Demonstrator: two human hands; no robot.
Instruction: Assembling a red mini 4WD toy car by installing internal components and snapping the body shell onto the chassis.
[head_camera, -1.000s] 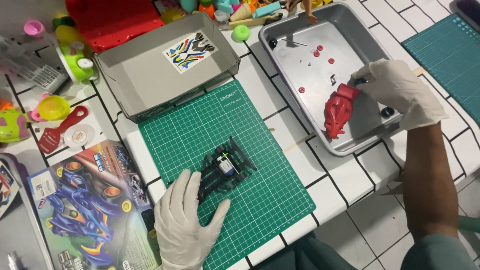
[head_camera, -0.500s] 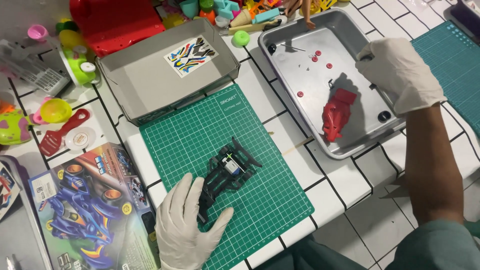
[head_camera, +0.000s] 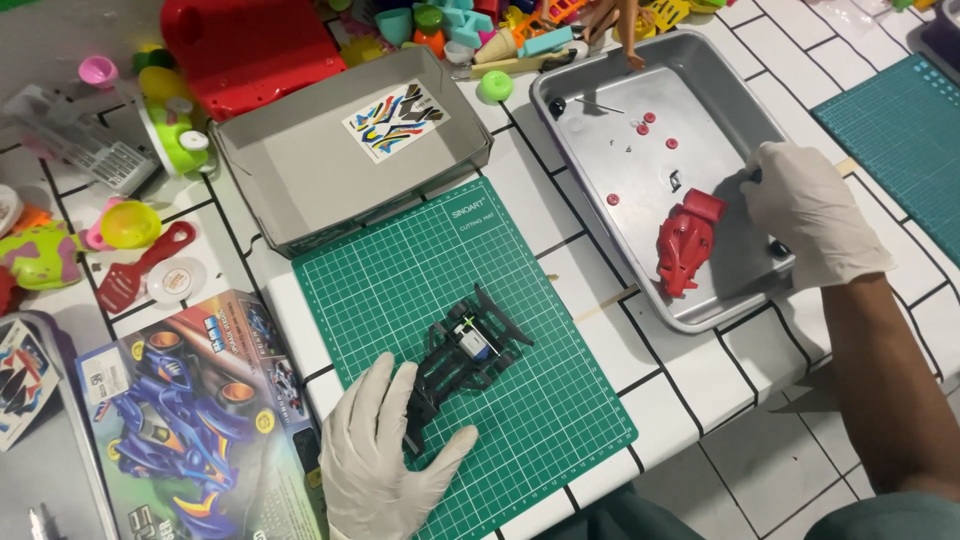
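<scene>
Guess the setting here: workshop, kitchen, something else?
Likely a hobby or craft table for building a toy car kit. A green cutting mat holds a black car chassis, a metal tray holds a red car body and small parts, and the kit box lies alongside on white tiles.

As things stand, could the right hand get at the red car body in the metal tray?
Probably yes. The right hand is already over the metal tray, just beside the red car body, which lies uncovered with nothing between them.
</scene>
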